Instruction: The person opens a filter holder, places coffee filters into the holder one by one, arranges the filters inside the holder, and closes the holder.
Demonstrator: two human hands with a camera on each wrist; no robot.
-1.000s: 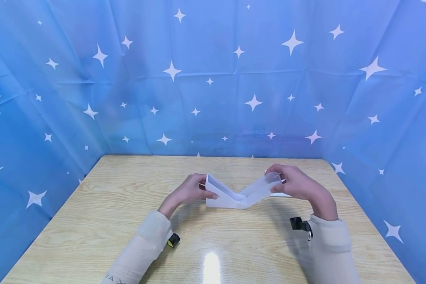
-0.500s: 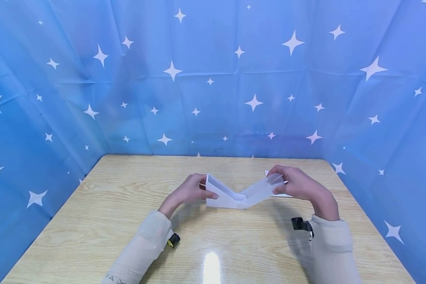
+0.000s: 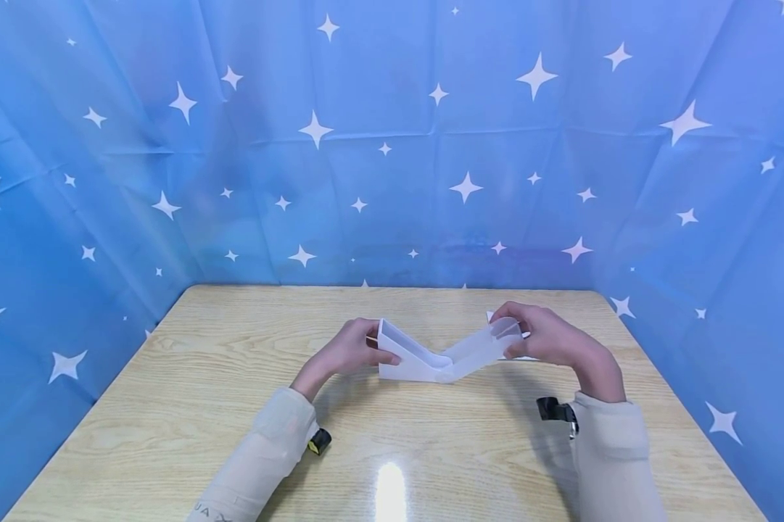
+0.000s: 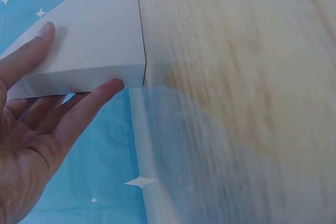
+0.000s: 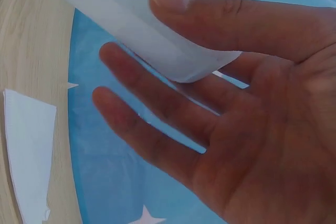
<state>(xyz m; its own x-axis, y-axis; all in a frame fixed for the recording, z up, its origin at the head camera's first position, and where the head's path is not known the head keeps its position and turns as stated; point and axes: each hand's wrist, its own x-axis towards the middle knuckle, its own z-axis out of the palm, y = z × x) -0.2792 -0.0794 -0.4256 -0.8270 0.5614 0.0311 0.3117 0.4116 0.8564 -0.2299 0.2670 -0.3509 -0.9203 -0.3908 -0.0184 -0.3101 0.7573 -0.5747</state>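
Note:
A white box [image 3: 410, 366] with a slanted open top rests on the table; its inside looks bare where visible. My left hand [image 3: 352, 349] grips its tall left end, thumb on the near side. In the left wrist view, that thumb lies on the broad face of the box [image 4: 97, 30] and the fingers reach round the end. A translucent cover [image 3: 471, 353] joins the box at its low right end and slopes up to the right. My right hand [image 3: 548, 337] pinches the cover's raised rounded end. In the right wrist view, thumb and fingers lie either side of the cover [image 5: 142, 22].
A flat white stack, perhaps paper [image 5: 30, 150], lies on the wood-grain table [image 3: 398, 435] beyond my right hand, mostly hidden in the head view. A blue star-patterned curtain [image 3: 392, 210] stands along the back and both sides of the table.
The cover's raised end and my right hand have shifted slightly to the right, with the cover tilted a little lower. My left hand and the box stay in place.

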